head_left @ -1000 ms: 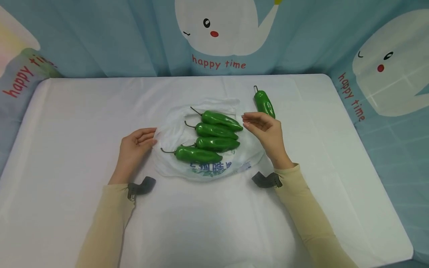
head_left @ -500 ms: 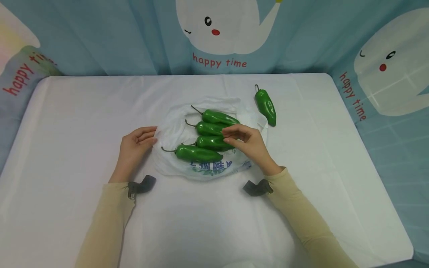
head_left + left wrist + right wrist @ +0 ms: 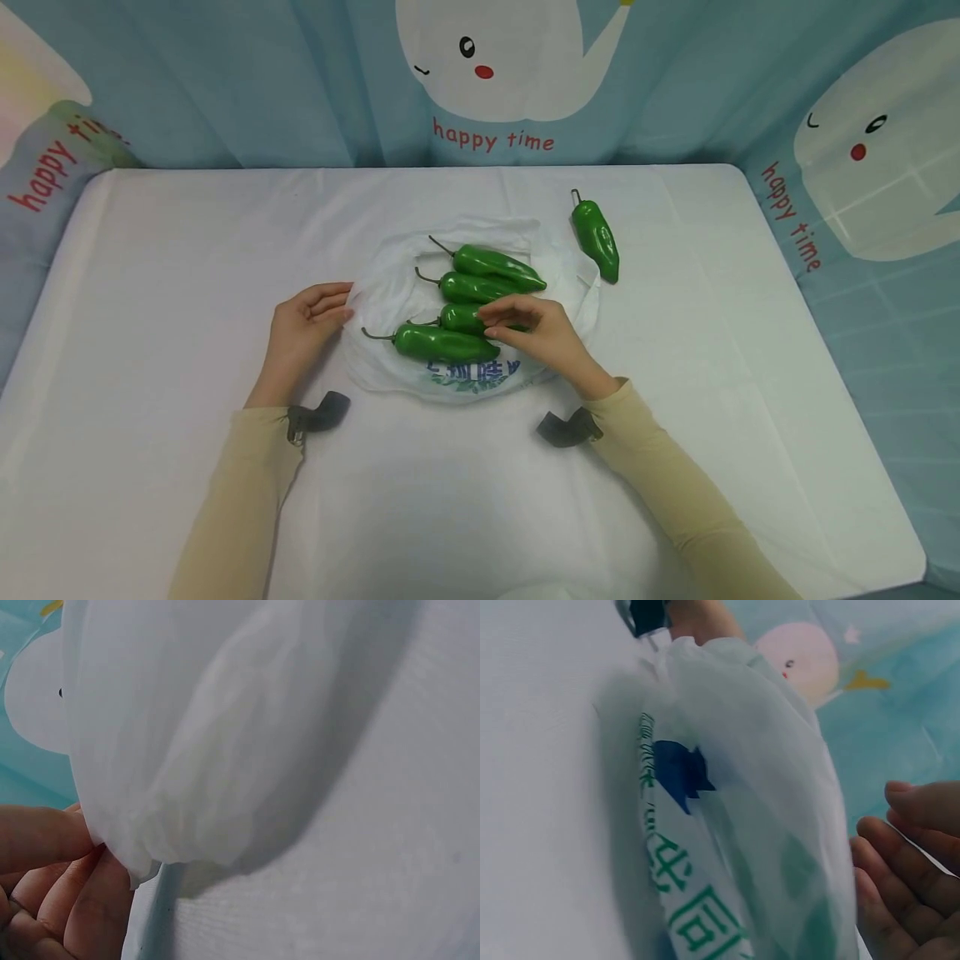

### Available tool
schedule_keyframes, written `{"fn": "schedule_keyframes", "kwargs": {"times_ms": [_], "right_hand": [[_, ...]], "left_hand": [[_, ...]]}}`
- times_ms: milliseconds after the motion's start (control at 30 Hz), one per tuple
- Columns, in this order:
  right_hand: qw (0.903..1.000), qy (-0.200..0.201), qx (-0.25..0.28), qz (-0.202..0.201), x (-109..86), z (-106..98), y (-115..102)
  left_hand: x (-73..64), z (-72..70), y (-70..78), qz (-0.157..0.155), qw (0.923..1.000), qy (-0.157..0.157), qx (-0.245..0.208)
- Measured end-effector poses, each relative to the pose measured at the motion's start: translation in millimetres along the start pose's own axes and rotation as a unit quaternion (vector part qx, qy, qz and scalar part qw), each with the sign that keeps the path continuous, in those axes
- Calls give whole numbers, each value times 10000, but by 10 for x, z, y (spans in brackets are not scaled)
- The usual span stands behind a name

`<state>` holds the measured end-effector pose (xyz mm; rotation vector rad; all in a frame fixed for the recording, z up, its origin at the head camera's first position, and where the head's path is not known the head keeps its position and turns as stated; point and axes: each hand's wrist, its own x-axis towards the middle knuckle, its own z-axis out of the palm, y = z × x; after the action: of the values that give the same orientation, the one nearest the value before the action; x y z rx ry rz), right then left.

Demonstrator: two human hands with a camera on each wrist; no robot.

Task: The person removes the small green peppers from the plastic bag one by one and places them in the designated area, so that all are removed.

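A white plastic bag point(image 3: 382, 287) lies spread in the middle of the table, with its mouth facing up. In its opening is a row of green peppers: the top one point(image 3: 495, 263), the second point(image 3: 474, 288), the third point(image 3: 457, 317) and the lowest point(image 3: 444, 343). My left hand point(image 3: 300, 327) pinches the bag's left edge between thumb and fingers, plainly seen in the left wrist view. Above the right end of the third pepper hovers my right hand point(image 3: 542, 335), hiding part of it. Its fingers point(image 3: 904, 896) are loosely bent beside the bag point(image 3: 769, 795), with a gap at the thumb.
One more green pepper point(image 3: 596, 240) lies outside the bag, at its upper right. A white cloth covers the table point(image 3: 420, 492). Blue printed curtains point(image 3: 300, 83) hang behind the table's far edge and along both sides.
My right hand has moved from the bag's right edge leftward and toward me, over the peppers. The lone pepper is now fully uncovered. My left hand stays put.
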<state>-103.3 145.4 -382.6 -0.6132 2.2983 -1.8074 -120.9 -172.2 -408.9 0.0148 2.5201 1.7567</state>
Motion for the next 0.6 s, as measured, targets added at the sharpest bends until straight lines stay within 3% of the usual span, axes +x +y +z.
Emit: {"fn": "schedule_keyframes", "kwargs": {"times_ms": [600], "right_hand": [[9956, -167, -803, -446, -8, 146, 43]], "left_hand": [[15, 4, -44, 32, 9999, 5, -143]]}}
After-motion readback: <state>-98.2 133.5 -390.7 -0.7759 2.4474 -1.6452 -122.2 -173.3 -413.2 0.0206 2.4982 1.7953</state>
